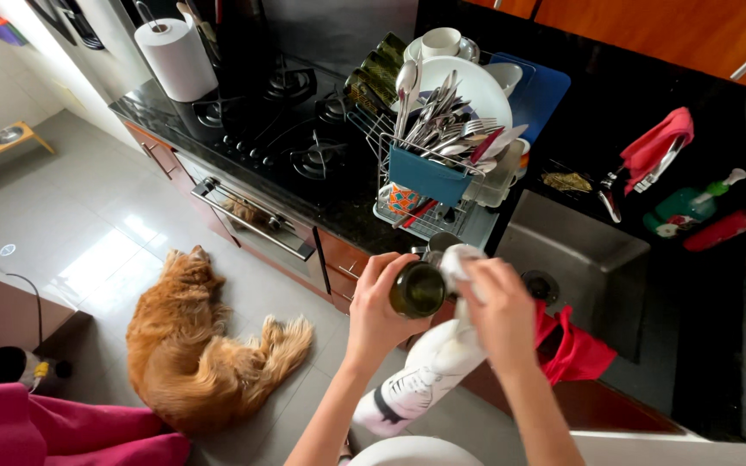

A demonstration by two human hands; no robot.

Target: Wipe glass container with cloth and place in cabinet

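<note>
**Ana:** Head view, reading left to right with the dish rack (429,177) as my landmark. Far left of the rack, down on the floor, a golden dog (196,345) lies curled beside the oven door (256,216). A paper towel roll (176,59) stands upright at the far left of the black surface (347,207), past the gas hob (287,129) — kept there, I'd judge, away from the wet end.

**Ben:** And the hands?

**Ana:** Both are just below the rack, out over the surface's front edge. The left hand (382,302) has its grip wrapped round a dark green glass (418,289), mouth tipped toward the camera. The right hand (498,315) is closed on a white cloth (442,354) with a dark print, one end pushed against the glass rim while the rest hangs down. Held that way, the cloth can reach the rim and the inside.

**Ben:** What's in the rack?

**Ana:** Cutlery standing handle-down in a blue caddy (429,177), so it drains; white plates and a cup (440,40) behind it.

**Ben:** Any packages?

**Ana:** Right of the rack, past the steel sink (580,250), a green bottle (688,205) with a pump top lies beside a red one (723,231) — neither label is clear enough to make out. A red cloth (654,147) is draped over the tap (649,173); another red cloth (576,349) hangs at the sink's front edge.
</note>
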